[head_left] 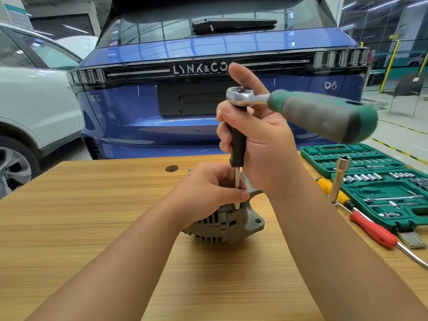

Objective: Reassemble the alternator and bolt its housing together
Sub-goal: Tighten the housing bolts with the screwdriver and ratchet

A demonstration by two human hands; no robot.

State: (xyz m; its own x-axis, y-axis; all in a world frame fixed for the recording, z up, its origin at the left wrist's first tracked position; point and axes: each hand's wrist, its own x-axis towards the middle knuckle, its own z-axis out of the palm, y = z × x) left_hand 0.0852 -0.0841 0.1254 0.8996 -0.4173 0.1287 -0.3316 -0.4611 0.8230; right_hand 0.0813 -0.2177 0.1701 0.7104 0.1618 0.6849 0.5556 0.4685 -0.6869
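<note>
- The alternator [228,224] lies on the wooden table [92,228], a little below the centre of the frame, turned so that one of its housing bolts faces up to the tool.
- The left hand [208,188], at mid-frame just above the alternator, has its fingers curled around the lower steel shaft of the extension bar [237,158]; this looks meant to keep the socket end seated on the bolt head, which is hidden behind the fingers.
- The right hand [261,140], above centre, wraps its fingers round the black grip of the extension bar, holding the bar upright over the housing, while its index finger points up behind the ratchet head.
- The ratchet [301,110] sits on top of the bar, its green handle reaching toward the upper right and blurred; neither hand holds that handle.
- Gripping the bar itself rather than the handle suggests the bolt is being run down lightly, with final tightening not yet done.
- The socket set case [370,181] lies open at the right edge, with a red screwdriver [375,230] and a yellow screwdriver [333,191] beside it, near for the right hand.
- A blue car [208,54] fills the upper frame behind the table.
</note>
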